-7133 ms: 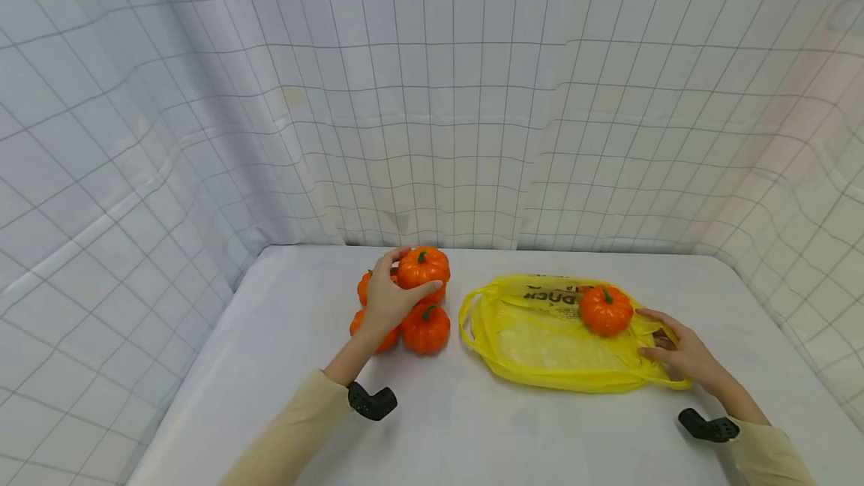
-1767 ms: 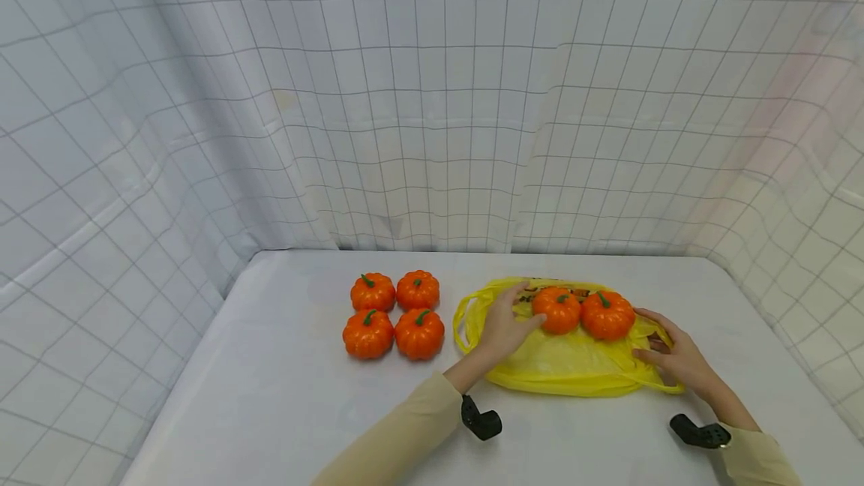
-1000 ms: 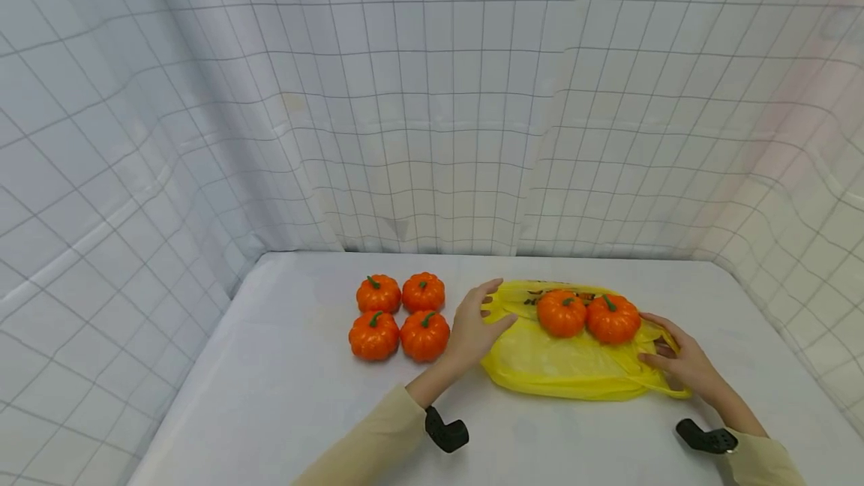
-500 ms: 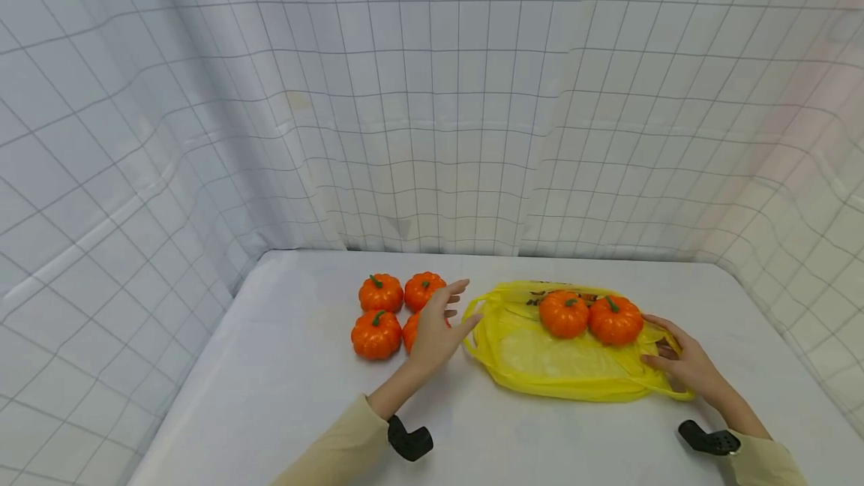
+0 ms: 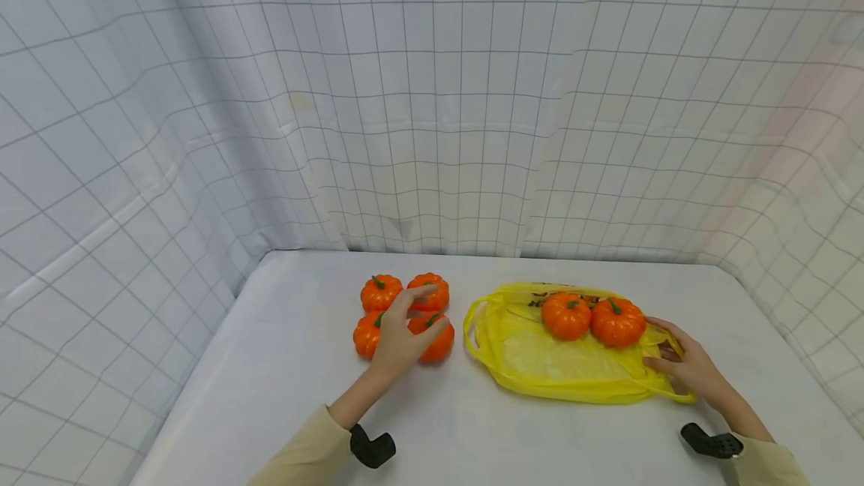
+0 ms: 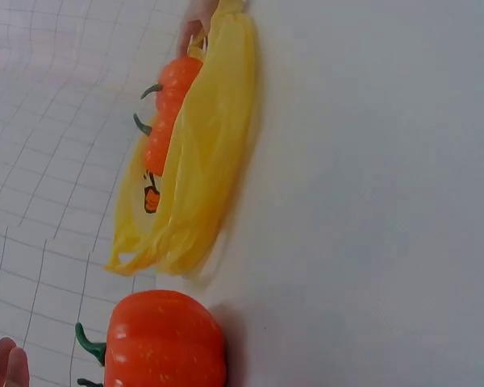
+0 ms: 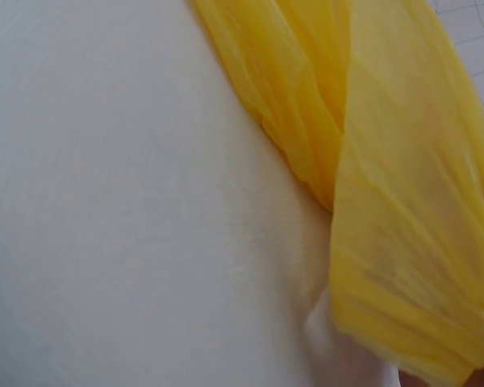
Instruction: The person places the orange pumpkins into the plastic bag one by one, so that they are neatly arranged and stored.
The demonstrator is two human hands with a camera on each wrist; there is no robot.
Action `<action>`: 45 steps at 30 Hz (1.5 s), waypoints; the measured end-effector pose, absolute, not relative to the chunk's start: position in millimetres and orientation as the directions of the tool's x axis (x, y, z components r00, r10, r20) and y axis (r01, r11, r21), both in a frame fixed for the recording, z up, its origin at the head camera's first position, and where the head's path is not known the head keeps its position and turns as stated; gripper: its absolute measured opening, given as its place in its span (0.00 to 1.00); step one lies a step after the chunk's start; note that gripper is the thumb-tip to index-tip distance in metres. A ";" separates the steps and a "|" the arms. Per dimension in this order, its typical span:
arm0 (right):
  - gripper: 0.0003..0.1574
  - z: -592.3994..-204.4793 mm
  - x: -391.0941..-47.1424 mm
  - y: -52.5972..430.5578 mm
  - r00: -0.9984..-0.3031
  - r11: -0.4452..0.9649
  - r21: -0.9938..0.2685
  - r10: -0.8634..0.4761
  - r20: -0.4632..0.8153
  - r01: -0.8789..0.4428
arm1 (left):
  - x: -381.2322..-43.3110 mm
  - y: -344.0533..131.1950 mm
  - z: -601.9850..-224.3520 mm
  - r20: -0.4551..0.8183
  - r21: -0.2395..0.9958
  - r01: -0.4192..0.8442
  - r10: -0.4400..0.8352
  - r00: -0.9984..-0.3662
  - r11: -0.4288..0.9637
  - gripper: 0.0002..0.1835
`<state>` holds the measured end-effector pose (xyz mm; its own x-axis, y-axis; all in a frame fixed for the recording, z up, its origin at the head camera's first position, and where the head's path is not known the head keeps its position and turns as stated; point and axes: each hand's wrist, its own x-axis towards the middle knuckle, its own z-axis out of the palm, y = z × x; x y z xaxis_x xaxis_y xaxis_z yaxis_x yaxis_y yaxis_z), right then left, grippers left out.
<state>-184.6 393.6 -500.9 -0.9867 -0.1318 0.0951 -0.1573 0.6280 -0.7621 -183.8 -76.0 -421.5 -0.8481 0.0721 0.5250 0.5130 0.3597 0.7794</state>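
the closest orange pumpkin (image 5: 442,346), squat, no clear long axis, sits just right of the left hand (image 5: 397,340), whose parted fingers hold nothing; well right of that, the right hand (image 5: 690,366) grips the yellow bag (image 5: 553,362) by one end.

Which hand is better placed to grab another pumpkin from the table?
Left, most likely: the left hand is at the four loose pumpkins, holding nothing, while the right hand grips the yellow bag farther off.
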 end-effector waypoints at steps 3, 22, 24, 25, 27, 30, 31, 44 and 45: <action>0.44 -501.8 -184.8 394.3 -0.986 0.631 -0.758 -0.132 0.101 -0.163 | -184.1 -87.5 -426.5 0.542 0.752 0.519 0.067 -0.837 0.406 0.26; 0.44 -499.2 -184.2 395.3 -0.986 0.625 -0.764 -0.142 0.087 -0.158 | -189.8 -162.0 -471.1 0.552 0.698 0.439 -0.034 -0.833 0.566 0.32; 0.44 -499.0 -183.7 395.3 -0.985 0.626 -0.763 -0.143 0.092 -0.162 | -189.6 -166.1 -474.2 0.515 0.712 0.403 -0.038 -0.856 0.576 0.34; 0.44 -498.8 -183.7 395.4 -0.986 0.627 -0.762 -0.144 0.090 -0.161 | -189.6 -168.2 -475.7 0.492 0.720 0.381 -0.039 -0.870 0.580 0.35; 0.44 -498.4 -183.8 395.3 -0.986 0.627 -0.764 -0.145 0.078 -0.153 | -190.3 -172.3 -479.2 0.434 0.741 0.333 -0.038 -0.900 0.583 0.37; 0.45 -498.6 -184.2 395.4 -0.987 0.631 -0.763 -0.147 0.059 -0.139 | -191.6 -178.3 -483.9 0.338 0.774 0.260 -0.030 -0.941 0.577 0.40; 0.45 -498.6 -184.4 395.4 -0.988 0.631 -0.764 -0.146 0.052 -0.134 | -192.4 -179.8 -485.1 0.311 0.785 0.242 -0.025 -0.950 0.570 0.40; 0.45 -502.4 -185.5 395.8 -0.989 0.625 -0.769 -0.129 0.068 -0.134 | -193.6 -184.0 -494.8 0.166 0.832 0.142 0.003 -0.986 0.537 0.45; 0.45 -502.2 -185.4 395.5 -0.990 0.626 -0.769 -0.130 0.064 -0.131 | -193.6 -184.2 -494.6 0.164 0.830 0.139 0.003 -0.987 0.540 0.44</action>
